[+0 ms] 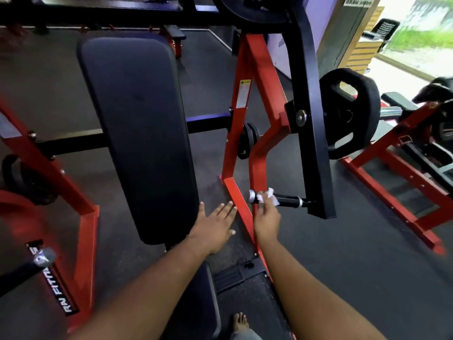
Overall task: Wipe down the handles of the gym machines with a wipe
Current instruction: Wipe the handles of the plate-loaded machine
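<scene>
We are holding our left hand point(215, 227) flat, fingers spread, over open floor beside the backrest pad point(139, 133). Our right hand point(267, 217) is pinching the white wipe point(266, 196) against the black handle point(282, 201) — near its capped end, just off the red frame point(235, 192).

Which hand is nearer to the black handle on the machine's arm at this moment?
The right hand. It holds the white wipe against the black handle. The left hand is off to the handle's left, open, fingers spread, touching nothing, beside the backrest pad.

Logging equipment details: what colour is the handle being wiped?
Black grip with silver end caps, on the handle under the white wipe; head view.
</scene>
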Tool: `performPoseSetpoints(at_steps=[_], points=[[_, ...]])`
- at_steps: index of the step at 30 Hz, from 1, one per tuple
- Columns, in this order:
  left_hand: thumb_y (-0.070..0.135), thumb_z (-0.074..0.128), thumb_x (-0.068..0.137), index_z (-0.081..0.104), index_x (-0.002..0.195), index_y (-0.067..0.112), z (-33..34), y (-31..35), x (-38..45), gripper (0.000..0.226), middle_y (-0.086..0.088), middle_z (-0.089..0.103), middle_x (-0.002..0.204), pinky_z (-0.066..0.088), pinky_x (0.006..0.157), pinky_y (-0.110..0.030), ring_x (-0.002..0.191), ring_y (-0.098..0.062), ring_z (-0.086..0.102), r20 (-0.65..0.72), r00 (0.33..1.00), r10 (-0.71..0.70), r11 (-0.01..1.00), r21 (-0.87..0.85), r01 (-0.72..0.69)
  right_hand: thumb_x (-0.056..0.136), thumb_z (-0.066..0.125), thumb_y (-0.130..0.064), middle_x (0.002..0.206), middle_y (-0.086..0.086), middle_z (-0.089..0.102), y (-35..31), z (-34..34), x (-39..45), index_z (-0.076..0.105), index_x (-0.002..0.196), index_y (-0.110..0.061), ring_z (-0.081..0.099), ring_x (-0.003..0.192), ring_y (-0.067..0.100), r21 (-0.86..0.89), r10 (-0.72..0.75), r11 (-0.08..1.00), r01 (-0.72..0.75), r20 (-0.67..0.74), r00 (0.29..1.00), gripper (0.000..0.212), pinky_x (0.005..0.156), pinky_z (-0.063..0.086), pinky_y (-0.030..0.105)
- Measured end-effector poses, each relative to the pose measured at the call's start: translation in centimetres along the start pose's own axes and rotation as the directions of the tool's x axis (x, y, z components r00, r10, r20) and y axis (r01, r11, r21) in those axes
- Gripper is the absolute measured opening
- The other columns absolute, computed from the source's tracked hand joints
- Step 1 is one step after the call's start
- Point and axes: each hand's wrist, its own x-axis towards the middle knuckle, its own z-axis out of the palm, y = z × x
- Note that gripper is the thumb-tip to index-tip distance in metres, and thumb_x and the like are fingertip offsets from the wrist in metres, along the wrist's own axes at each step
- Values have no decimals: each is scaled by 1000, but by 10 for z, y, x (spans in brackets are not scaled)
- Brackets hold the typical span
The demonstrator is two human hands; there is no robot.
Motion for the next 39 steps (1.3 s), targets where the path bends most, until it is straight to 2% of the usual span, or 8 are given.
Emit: performPoseSetpoints(at_steps=[6, 11, 17, 20, 27, 32, 35, 39], points=[[51, 35, 108, 2, 165, 23, 21, -23, -39, 72, 2, -3, 174, 1, 121, -70, 160, -18, 3, 18, 996, -86, 994, -59, 87, 103, 45, -5, 130, 7, 68, -8, 0, -38, 58, 141, -22, 63, 119, 23, -82, -191, 975, 205, 154, 969, 44, 99, 47, 23], [53, 35, 108, 4, 166, 24, 32, -29, -77, 72, 1, 0, 174, 3, 122, -68, 160, -18, 4, 17, 979, -202, 976, -75, 202, 106, 47, -16, 130, -4, 66, -12, 9, -71, 64, 133, -17, 57, 118, 3, 16, -227, 972, 234, 315, 922, 32, 92, 35, -2], [53, 34, 108, 10, 165, 26, 65, -24, -128, 68, 2, 5, 174, 4, 123, -65, 159, -18, 6, 14, 929, -370, 916, -160, 368, 105, 46, -26, 111, -8, 72, 4, 24, -97, 69, 114, -31, 70, 101, 20, 84, -99, 994, 66, 490, 866, 25, 89, 57, 43], [54, 35, 107, 12, 165, 25, 92, -15, -163, 69, 3, 8, 173, 5, 123, -65, 159, -18, 7, 53, 886, -460, 867, -186, 461, 107, 44, -21, 110, 8, 71, 6, 30, -121, 66, 110, -25, 72, 88, 34, 166, 38, 973, -159, 565, 824, 23, 60, 61, 42], [57, 33, 106, 10, 165, 25, 124, -16, -241, 71, 2, 7, 173, 3, 123, -66, 159, -18, 6, 90, 815, -572, 795, -183, 578, 109, 39, -25, 109, 13, 68, 2, 53, -200, 57, 106, -19, 72, 90, 29, 165, 147, 919, -358, 700, 699, 18, 57, 62, 43], [60, 33, 105, 11, 165, 26, 133, -59, -302, 72, 4, 9, 173, 6, 124, -63, 159, -16, 5, 4, 742, -671, 719, -241, 652, 106, 45, -23, 115, 10, 63, -25, 96, -242, 57, 106, -20, 68, 103, 28, 222, 36, 935, -278, 719, 694, 12, 69, 62, 42], [61, 33, 105, 13, 165, 27, 140, -101, -344, 71, 5, 10, 173, 6, 123, -63, 159, -15, 6, -52, 691, -721, 676, -269, 686, 103, 48, -21, 110, 2, 68, -50, 133, -267, 56, 106, -25, 66, 102, 23, 203, -113, 979, -33, 664, 739, 9, 89, 54, 41], [58, 35, 105, 18, 164, 25, 154, -165, -401, 70, 3, 13, 173, 7, 123, -63, 159, -16, 8, -115, 652, -749, 652, -297, 697, 102, 51, -18, 108, -14, 67, -82, 182, -308, 64, 116, -27, 61, 100, 1, 201, -233, 971, 132, 650, 724, 20, 91, 47, 30]])
